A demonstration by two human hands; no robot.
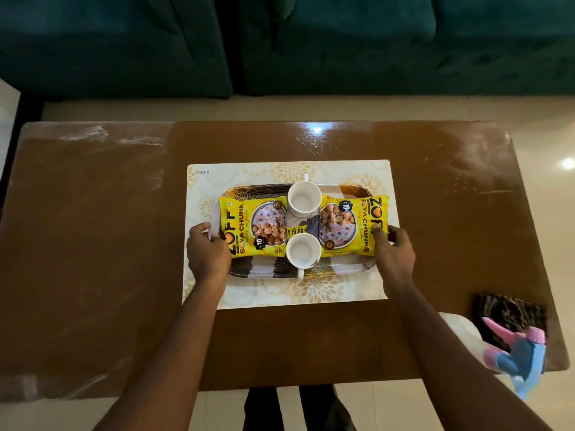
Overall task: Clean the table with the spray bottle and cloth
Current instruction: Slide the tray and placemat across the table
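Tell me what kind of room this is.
Probably a home living room: a low brown table stands before a teal sofa, holding a tray with snack packets and two cups.

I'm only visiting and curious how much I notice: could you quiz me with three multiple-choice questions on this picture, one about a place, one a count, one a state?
1. Where on the table is the spray bottle? A the middle; B the near right corner; C the far left corner.
2. How many white cups stand on the tray? A one; B two; C three.
3. What are the left hand and right hand doing? A gripping the tray's ends; B wiping; C hanging free.
Answers: 1 B, it stands by the cloth there; 2 B, one far, one near; 3 A, each curls round an end.
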